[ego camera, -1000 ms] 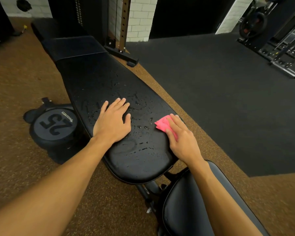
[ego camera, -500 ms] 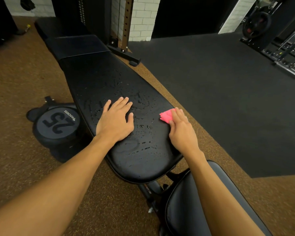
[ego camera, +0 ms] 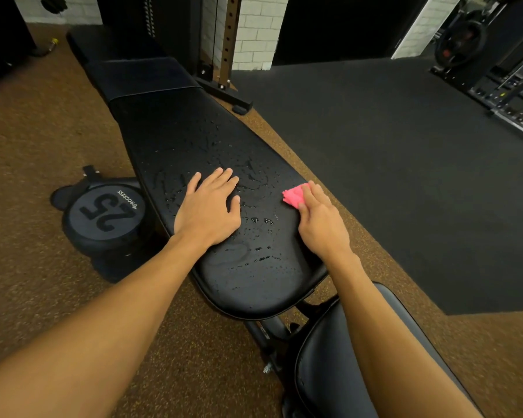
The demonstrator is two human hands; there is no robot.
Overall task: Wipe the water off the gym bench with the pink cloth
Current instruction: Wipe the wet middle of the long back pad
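Observation:
A long black gym bench point(ego camera: 175, 125) runs from the lower middle toward the upper left, its pad speckled with water drops. My left hand point(ego camera: 209, 206) lies flat on the wet pad with fingers straight. At the pad's right edge my right hand point(ego camera: 320, 220) presses a small crumpled pink cloth point(ego camera: 294, 195) onto the surface; most of the cloth is hidden under my fingers. Beads of water sit between the two hands and nearer the pad's close end.
A black weight marked 25 point(ego camera: 103, 214) lies on the brown floor left of the bench. The bench's seat pad point(ego camera: 323, 363) is at the bottom. A rack upright point(ego camera: 224, 40) stands behind, and weight machines point(ego camera: 495, 64) stand at the far right on dark matting.
My right hand has slid the pink cloth away from me along the pad's right edge. My left hand has stayed flat in the same place.

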